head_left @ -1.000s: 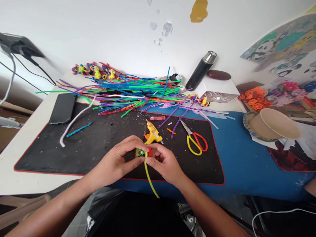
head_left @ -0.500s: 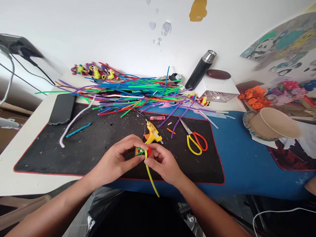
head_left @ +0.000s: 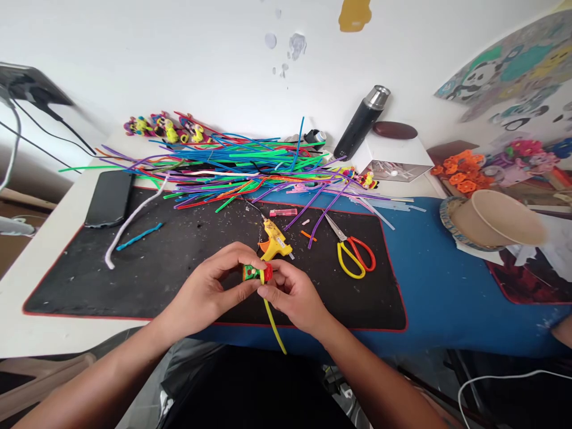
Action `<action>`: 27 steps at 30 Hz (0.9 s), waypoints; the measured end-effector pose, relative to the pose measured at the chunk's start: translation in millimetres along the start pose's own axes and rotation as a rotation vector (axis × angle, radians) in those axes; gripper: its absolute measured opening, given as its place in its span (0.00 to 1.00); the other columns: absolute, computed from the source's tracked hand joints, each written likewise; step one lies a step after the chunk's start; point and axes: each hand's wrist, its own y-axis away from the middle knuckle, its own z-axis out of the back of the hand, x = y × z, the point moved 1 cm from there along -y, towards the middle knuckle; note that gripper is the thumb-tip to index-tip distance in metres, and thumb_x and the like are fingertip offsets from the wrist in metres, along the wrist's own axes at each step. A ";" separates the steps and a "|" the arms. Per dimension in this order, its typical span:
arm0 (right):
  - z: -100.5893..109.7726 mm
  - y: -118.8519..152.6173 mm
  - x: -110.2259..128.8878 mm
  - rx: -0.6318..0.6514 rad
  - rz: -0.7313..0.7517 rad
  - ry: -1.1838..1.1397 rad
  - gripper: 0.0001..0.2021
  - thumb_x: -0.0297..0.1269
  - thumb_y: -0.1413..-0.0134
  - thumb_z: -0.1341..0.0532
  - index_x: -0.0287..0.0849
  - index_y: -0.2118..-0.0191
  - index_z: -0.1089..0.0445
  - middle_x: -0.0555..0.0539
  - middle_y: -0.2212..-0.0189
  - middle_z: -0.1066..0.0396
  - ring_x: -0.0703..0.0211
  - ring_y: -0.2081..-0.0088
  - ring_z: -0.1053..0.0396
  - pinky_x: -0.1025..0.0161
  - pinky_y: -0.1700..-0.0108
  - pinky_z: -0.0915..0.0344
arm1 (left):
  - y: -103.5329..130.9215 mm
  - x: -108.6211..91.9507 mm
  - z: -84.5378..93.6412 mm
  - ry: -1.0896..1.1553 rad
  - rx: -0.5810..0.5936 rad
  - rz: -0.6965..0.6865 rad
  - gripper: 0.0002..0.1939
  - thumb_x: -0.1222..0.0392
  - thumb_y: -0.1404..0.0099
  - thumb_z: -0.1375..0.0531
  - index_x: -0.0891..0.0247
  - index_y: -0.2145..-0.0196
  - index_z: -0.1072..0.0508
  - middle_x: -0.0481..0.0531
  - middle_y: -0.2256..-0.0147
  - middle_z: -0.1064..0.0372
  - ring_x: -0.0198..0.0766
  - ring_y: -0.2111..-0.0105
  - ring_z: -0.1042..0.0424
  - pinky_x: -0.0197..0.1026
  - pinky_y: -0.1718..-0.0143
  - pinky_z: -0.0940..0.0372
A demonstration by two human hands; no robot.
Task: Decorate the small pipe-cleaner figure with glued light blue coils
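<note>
Between both hands is a small green and red figure (head_left: 251, 272), partly covered by fingers. My left hand (head_left: 222, 283) is closed around its green end, thumb below and fingers on top. A yellow pipe cleaner (head_left: 274, 326) crosses the figure near its red part, and its loose tail hangs down toward my lap. My right hand (head_left: 292, 293) pinches this pipe cleaner against the figure with thumb and forefinger. Just beyond the hands lies a yellow hot glue gun (head_left: 274, 238). Scissors (head_left: 353, 253) with one red and one yellow handle rest to the right.
A large heap of coloured pipe cleaners (head_left: 232, 164) spreads along the back, with small figures (head_left: 165, 128) behind it. A phone (head_left: 108, 198) lies left. A black thermos (head_left: 361, 123) leans beside a white box (head_left: 395, 159). Paper bowls (head_left: 504, 220) and part of another person's arm (head_left: 563, 330) are at right.
The yellow pipe cleaner now lies closer around the figure near its red part. Both hands have kept nearly the same place, and the view has shifted slightly.
</note>
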 end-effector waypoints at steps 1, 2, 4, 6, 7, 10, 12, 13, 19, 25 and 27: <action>-0.2 -0.2 0.3 0.000 -0.004 -0.006 0.23 0.48 0.47 0.24 0.42 0.52 0.29 0.57 0.74 0.36 0.66 0.75 0.45 0.65 0.72 0.48 | 0.3 0.1 0.2 -0.003 -0.001 0.001 0.08 0.63 0.27 0.35 0.55 0.52 0.21 0.53 0.56 0.27 0.41 0.55 0.26 0.41 0.54 0.31; -0.5 -0.4 0.6 -0.001 -0.008 -0.009 0.23 0.47 0.48 0.24 0.42 0.53 0.29 0.57 0.75 0.37 0.66 0.75 0.45 0.65 0.72 0.48 | 0.5 0.1 0.5 -0.007 -0.002 0.004 0.08 0.63 0.27 0.35 0.54 0.51 0.21 0.52 0.56 0.27 0.41 0.55 0.26 0.41 0.53 0.32; -1.5 -0.7 1.5 -0.004 -0.015 -0.006 0.22 0.47 0.49 0.23 0.43 0.55 0.29 0.58 0.75 0.38 0.66 0.75 0.45 0.65 0.72 0.48 | 0.6 0.2 0.9 -0.015 -0.002 0.009 0.08 0.62 0.27 0.35 0.54 0.51 0.21 0.52 0.56 0.27 0.40 0.55 0.26 0.41 0.53 0.32; -2.5 -1.1 2.5 -0.010 -0.022 0.004 0.21 0.47 0.49 0.23 0.43 0.57 0.28 0.58 0.75 0.38 0.66 0.75 0.46 0.65 0.72 0.49 | 0.4 0.2 1.1 -0.018 0.004 0.013 0.08 0.62 0.27 0.35 0.53 0.51 0.21 0.51 0.55 0.27 0.40 0.55 0.27 0.40 0.52 0.33; -3.0 -1.2 3.1 -0.015 -0.022 0.009 0.20 0.48 0.49 0.23 0.43 0.58 0.29 0.57 0.75 0.38 0.66 0.74 0.46 0.65 0.72 0.49 | 0.3 0.1 1.2 -0.018 0.009 0.015 0.08 0.62 0.27 0.35 0.53 0.51 0.21 0.51 0.55 0.27 0.40 0.55 0.27 0.40 0.52 0.33; -3.5 -1.3 4.6 -0.026 -0.017 0.014 0.19 0.48 0.49 0.23 0.43 0.60 0.29 0.56 0.74 0.36 0.66 0.74 0.45 0.65 0.72 0.49 | 0.0 -0.7 1.4 -0.012 0.017 0.018 0.08 0.61 0.27 0.35 0.54 0.51 0.21 0.51 0.55 0.27 0.41 0.55 0.26 0.40 0.53 0.33; -3.4 -1.3 5.3 -0.027 -0.011 0.012 0.19 0.47 0.48 0.24 0.43 0.60 0.28 0.56 0.73 0.36 0.67 0.74 0.45 0.66 0.72 0.49 | -0.2 -1.8 1.5 -0.002 0.014 0.015 0.07 0.61 0.27 0.35 0.54 0.52 0.21 0.51 0.56 0.26 0.40 0.55 0.26 0.40 0.54 0.33; -3.3 -1.4 5.6 -0.028 -0.007 0.012 0.18 0.46 0.48 0.24 0.42 0.60 0.28 0.56 0.73 0.35 0.67 0.74 0.45 0.66 0.72 0.49 | -0.2 -2.3 1.4 0.006 0.013 0.014 0.07 0.62 0.27 0.35 0.54 0.52 0.21 0.51 0.56 0.26 0.40 0.56 0.26 0.39 0.55 0.33; -3.2 -2.2 5.0 -0.037 0.007 0.022 0.17 0.47 0.47 0.24 0.43 0.61 0.27 0.56 0.76 0.36 0.67 0.75 0.45 0.66 0.74 0.49 | -0.1 -1.8 0.0 0.029 -0.009 0.028 0.08 0.62 0.27 0.34 0.54 0.52 0.21 0.51 0.57 0.27 0.38 0.57 0.27 0.37 0.59 0.34; -3.8 -1.1 3.0 -0.035 0.010 0.017 0.16 0.48 0.45 0.25 0.43 0.62 0.27 0.58 0.78 0.41 0.67 0.77 0.47 0.67 0.75 0.49 | -0.4 -1.4 -0.8 0.039 -0.014 0.028 0.08 0.62 0.27 0.34 0.54 0.52 0.20 0.51 0.57 0.27 0.38 0.58 0.27 0.37 0.60 0.34; -3.4 -0.7 2.2 -0.037 0.015 0.013 0.16 0.48 0.44 0.25 0.43 0.62 0.26 0.58 0.78 0.43 0.67 0.77 0.48 0.67 0.75 0.49 | -0.6 -2.1 -0.6 0.038 -0.025 0.026 0.07 0.61 0.28 0.34 0.55 0.52 0.20 0.52 0.58 0.26 0.39 0.58 0.27 0.37 0.61 0.34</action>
